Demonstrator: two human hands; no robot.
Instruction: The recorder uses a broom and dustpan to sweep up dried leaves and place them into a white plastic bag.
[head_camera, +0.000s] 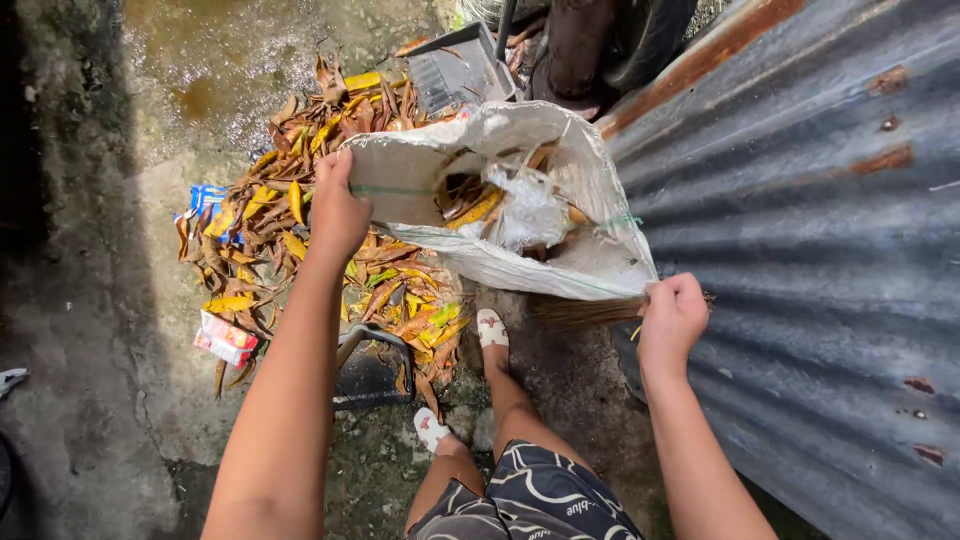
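Your left hand (338, 208) is clenched on the rim of the sack (560, 215), and your right hand (672, 318) grasps the opposite rim, holding this soft, probably light sack open above the leaves (300, 240) on the ground.

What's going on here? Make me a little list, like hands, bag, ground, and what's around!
left hand: grips the rim of the white sack, holding it open
right hand: grips the other side of the sack's rim and a bundle of broom bristles
in the sack: dry leaves and a crumpled clear plastic bag
ground: pile of dry leaves, wet concrete
litter: small red and white packet
nearby: dustpan behind the sack, rusty metal sheet on the right
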